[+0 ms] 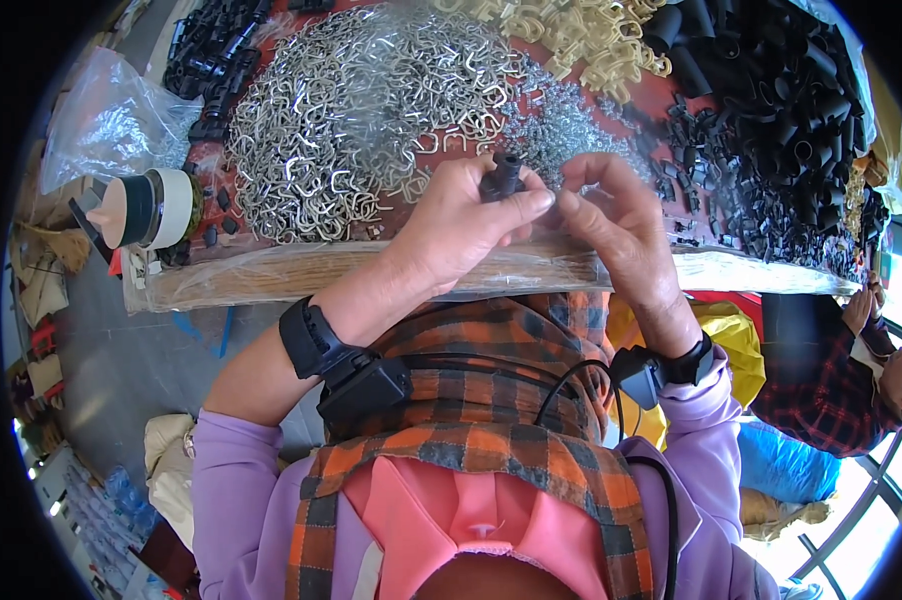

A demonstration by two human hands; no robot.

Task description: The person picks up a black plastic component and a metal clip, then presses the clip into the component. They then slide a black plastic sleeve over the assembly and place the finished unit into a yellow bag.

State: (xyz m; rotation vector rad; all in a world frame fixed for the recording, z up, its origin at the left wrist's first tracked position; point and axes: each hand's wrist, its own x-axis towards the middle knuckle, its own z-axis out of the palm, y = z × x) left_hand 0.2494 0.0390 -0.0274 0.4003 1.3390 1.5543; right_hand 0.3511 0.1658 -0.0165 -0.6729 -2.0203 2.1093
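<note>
My left hand (471,220) is closed around a black tubular plastic fitting (502,176), its round end pointing up between thumb and fingers. Close beside it, my right hand (626,225) has its thumb and fingertips drawn together in a pinch; whatever is between them is too small to make out. Both hands are above the front edge of the table (371,272). Just beyond them lies a heap of small clear or silvery pieces (561,125). A large pile of bent U-shaped metal pieces (311,130) spreads to the left of it.
Cream plastic parts (581,35) lie at the back, black tubes (791,110) and small black clips (686,150) at the right. Tape rolls (161,208) stand at the left edge near a clear plastic bag (116,125). Another person (836,385) is at the right.
</note>
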